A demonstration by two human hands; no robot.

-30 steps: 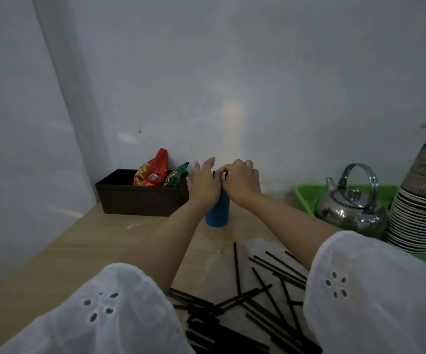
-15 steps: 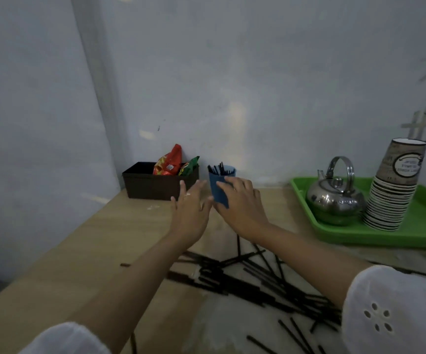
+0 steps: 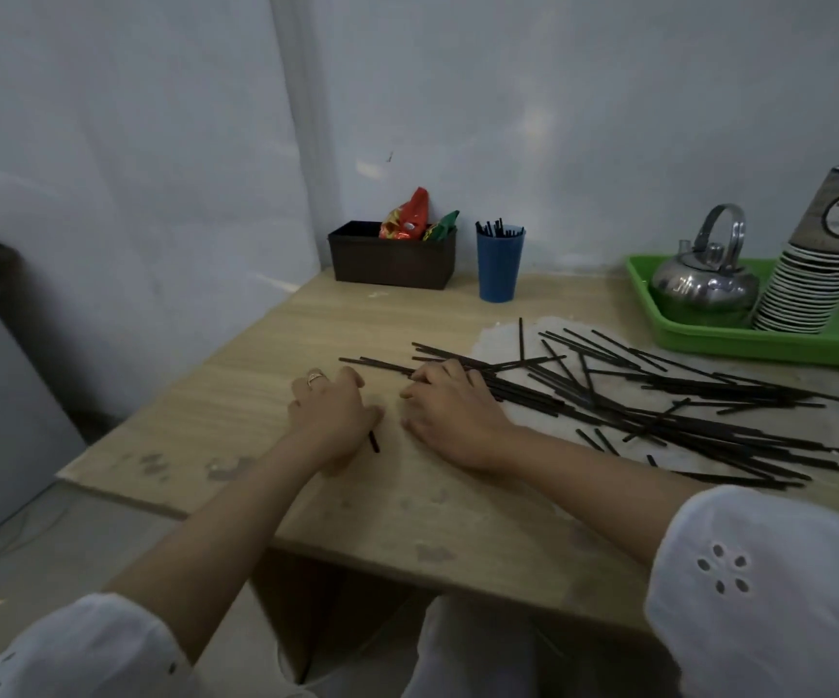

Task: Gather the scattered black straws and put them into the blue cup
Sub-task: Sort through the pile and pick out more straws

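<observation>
Closest in, white eyelet sleeves [image 3: 759,586] at the bottom corners, forearms reaching out over the wooden tabletop [image 3: 205,420]. Just beyond, left hand [image 3: 331,415] palm down, ringed, fingers curled in and gripping a black straw [image 3: 373,442], its short end poking out beneath the thumb side. Beside it and apart, right hand [image 3: 450,413] also palm down, bent fingers [image 3: 437,372] resting on the near ends of the scattered black straws [image 3: 659,410]; pinching or only touching, cannot tell. Spread from that hand away to the right across a pale patch of the tabletop, criss-crossed and overlapping. Farther back on the right, a green tray [image 3: 759,340] with a steel kettle [image 3: 704,284] and a leaning stack of paper cups [image 3: 810,289]. At the far wall, upright, the blue cup [image 3: 499,267], several straw tips [image 3: 495,228] sticking up out of it. Just left of it, a brown basket [image 3: 392,262] with red and green snack packets [image 3: 409,219].
</observation>
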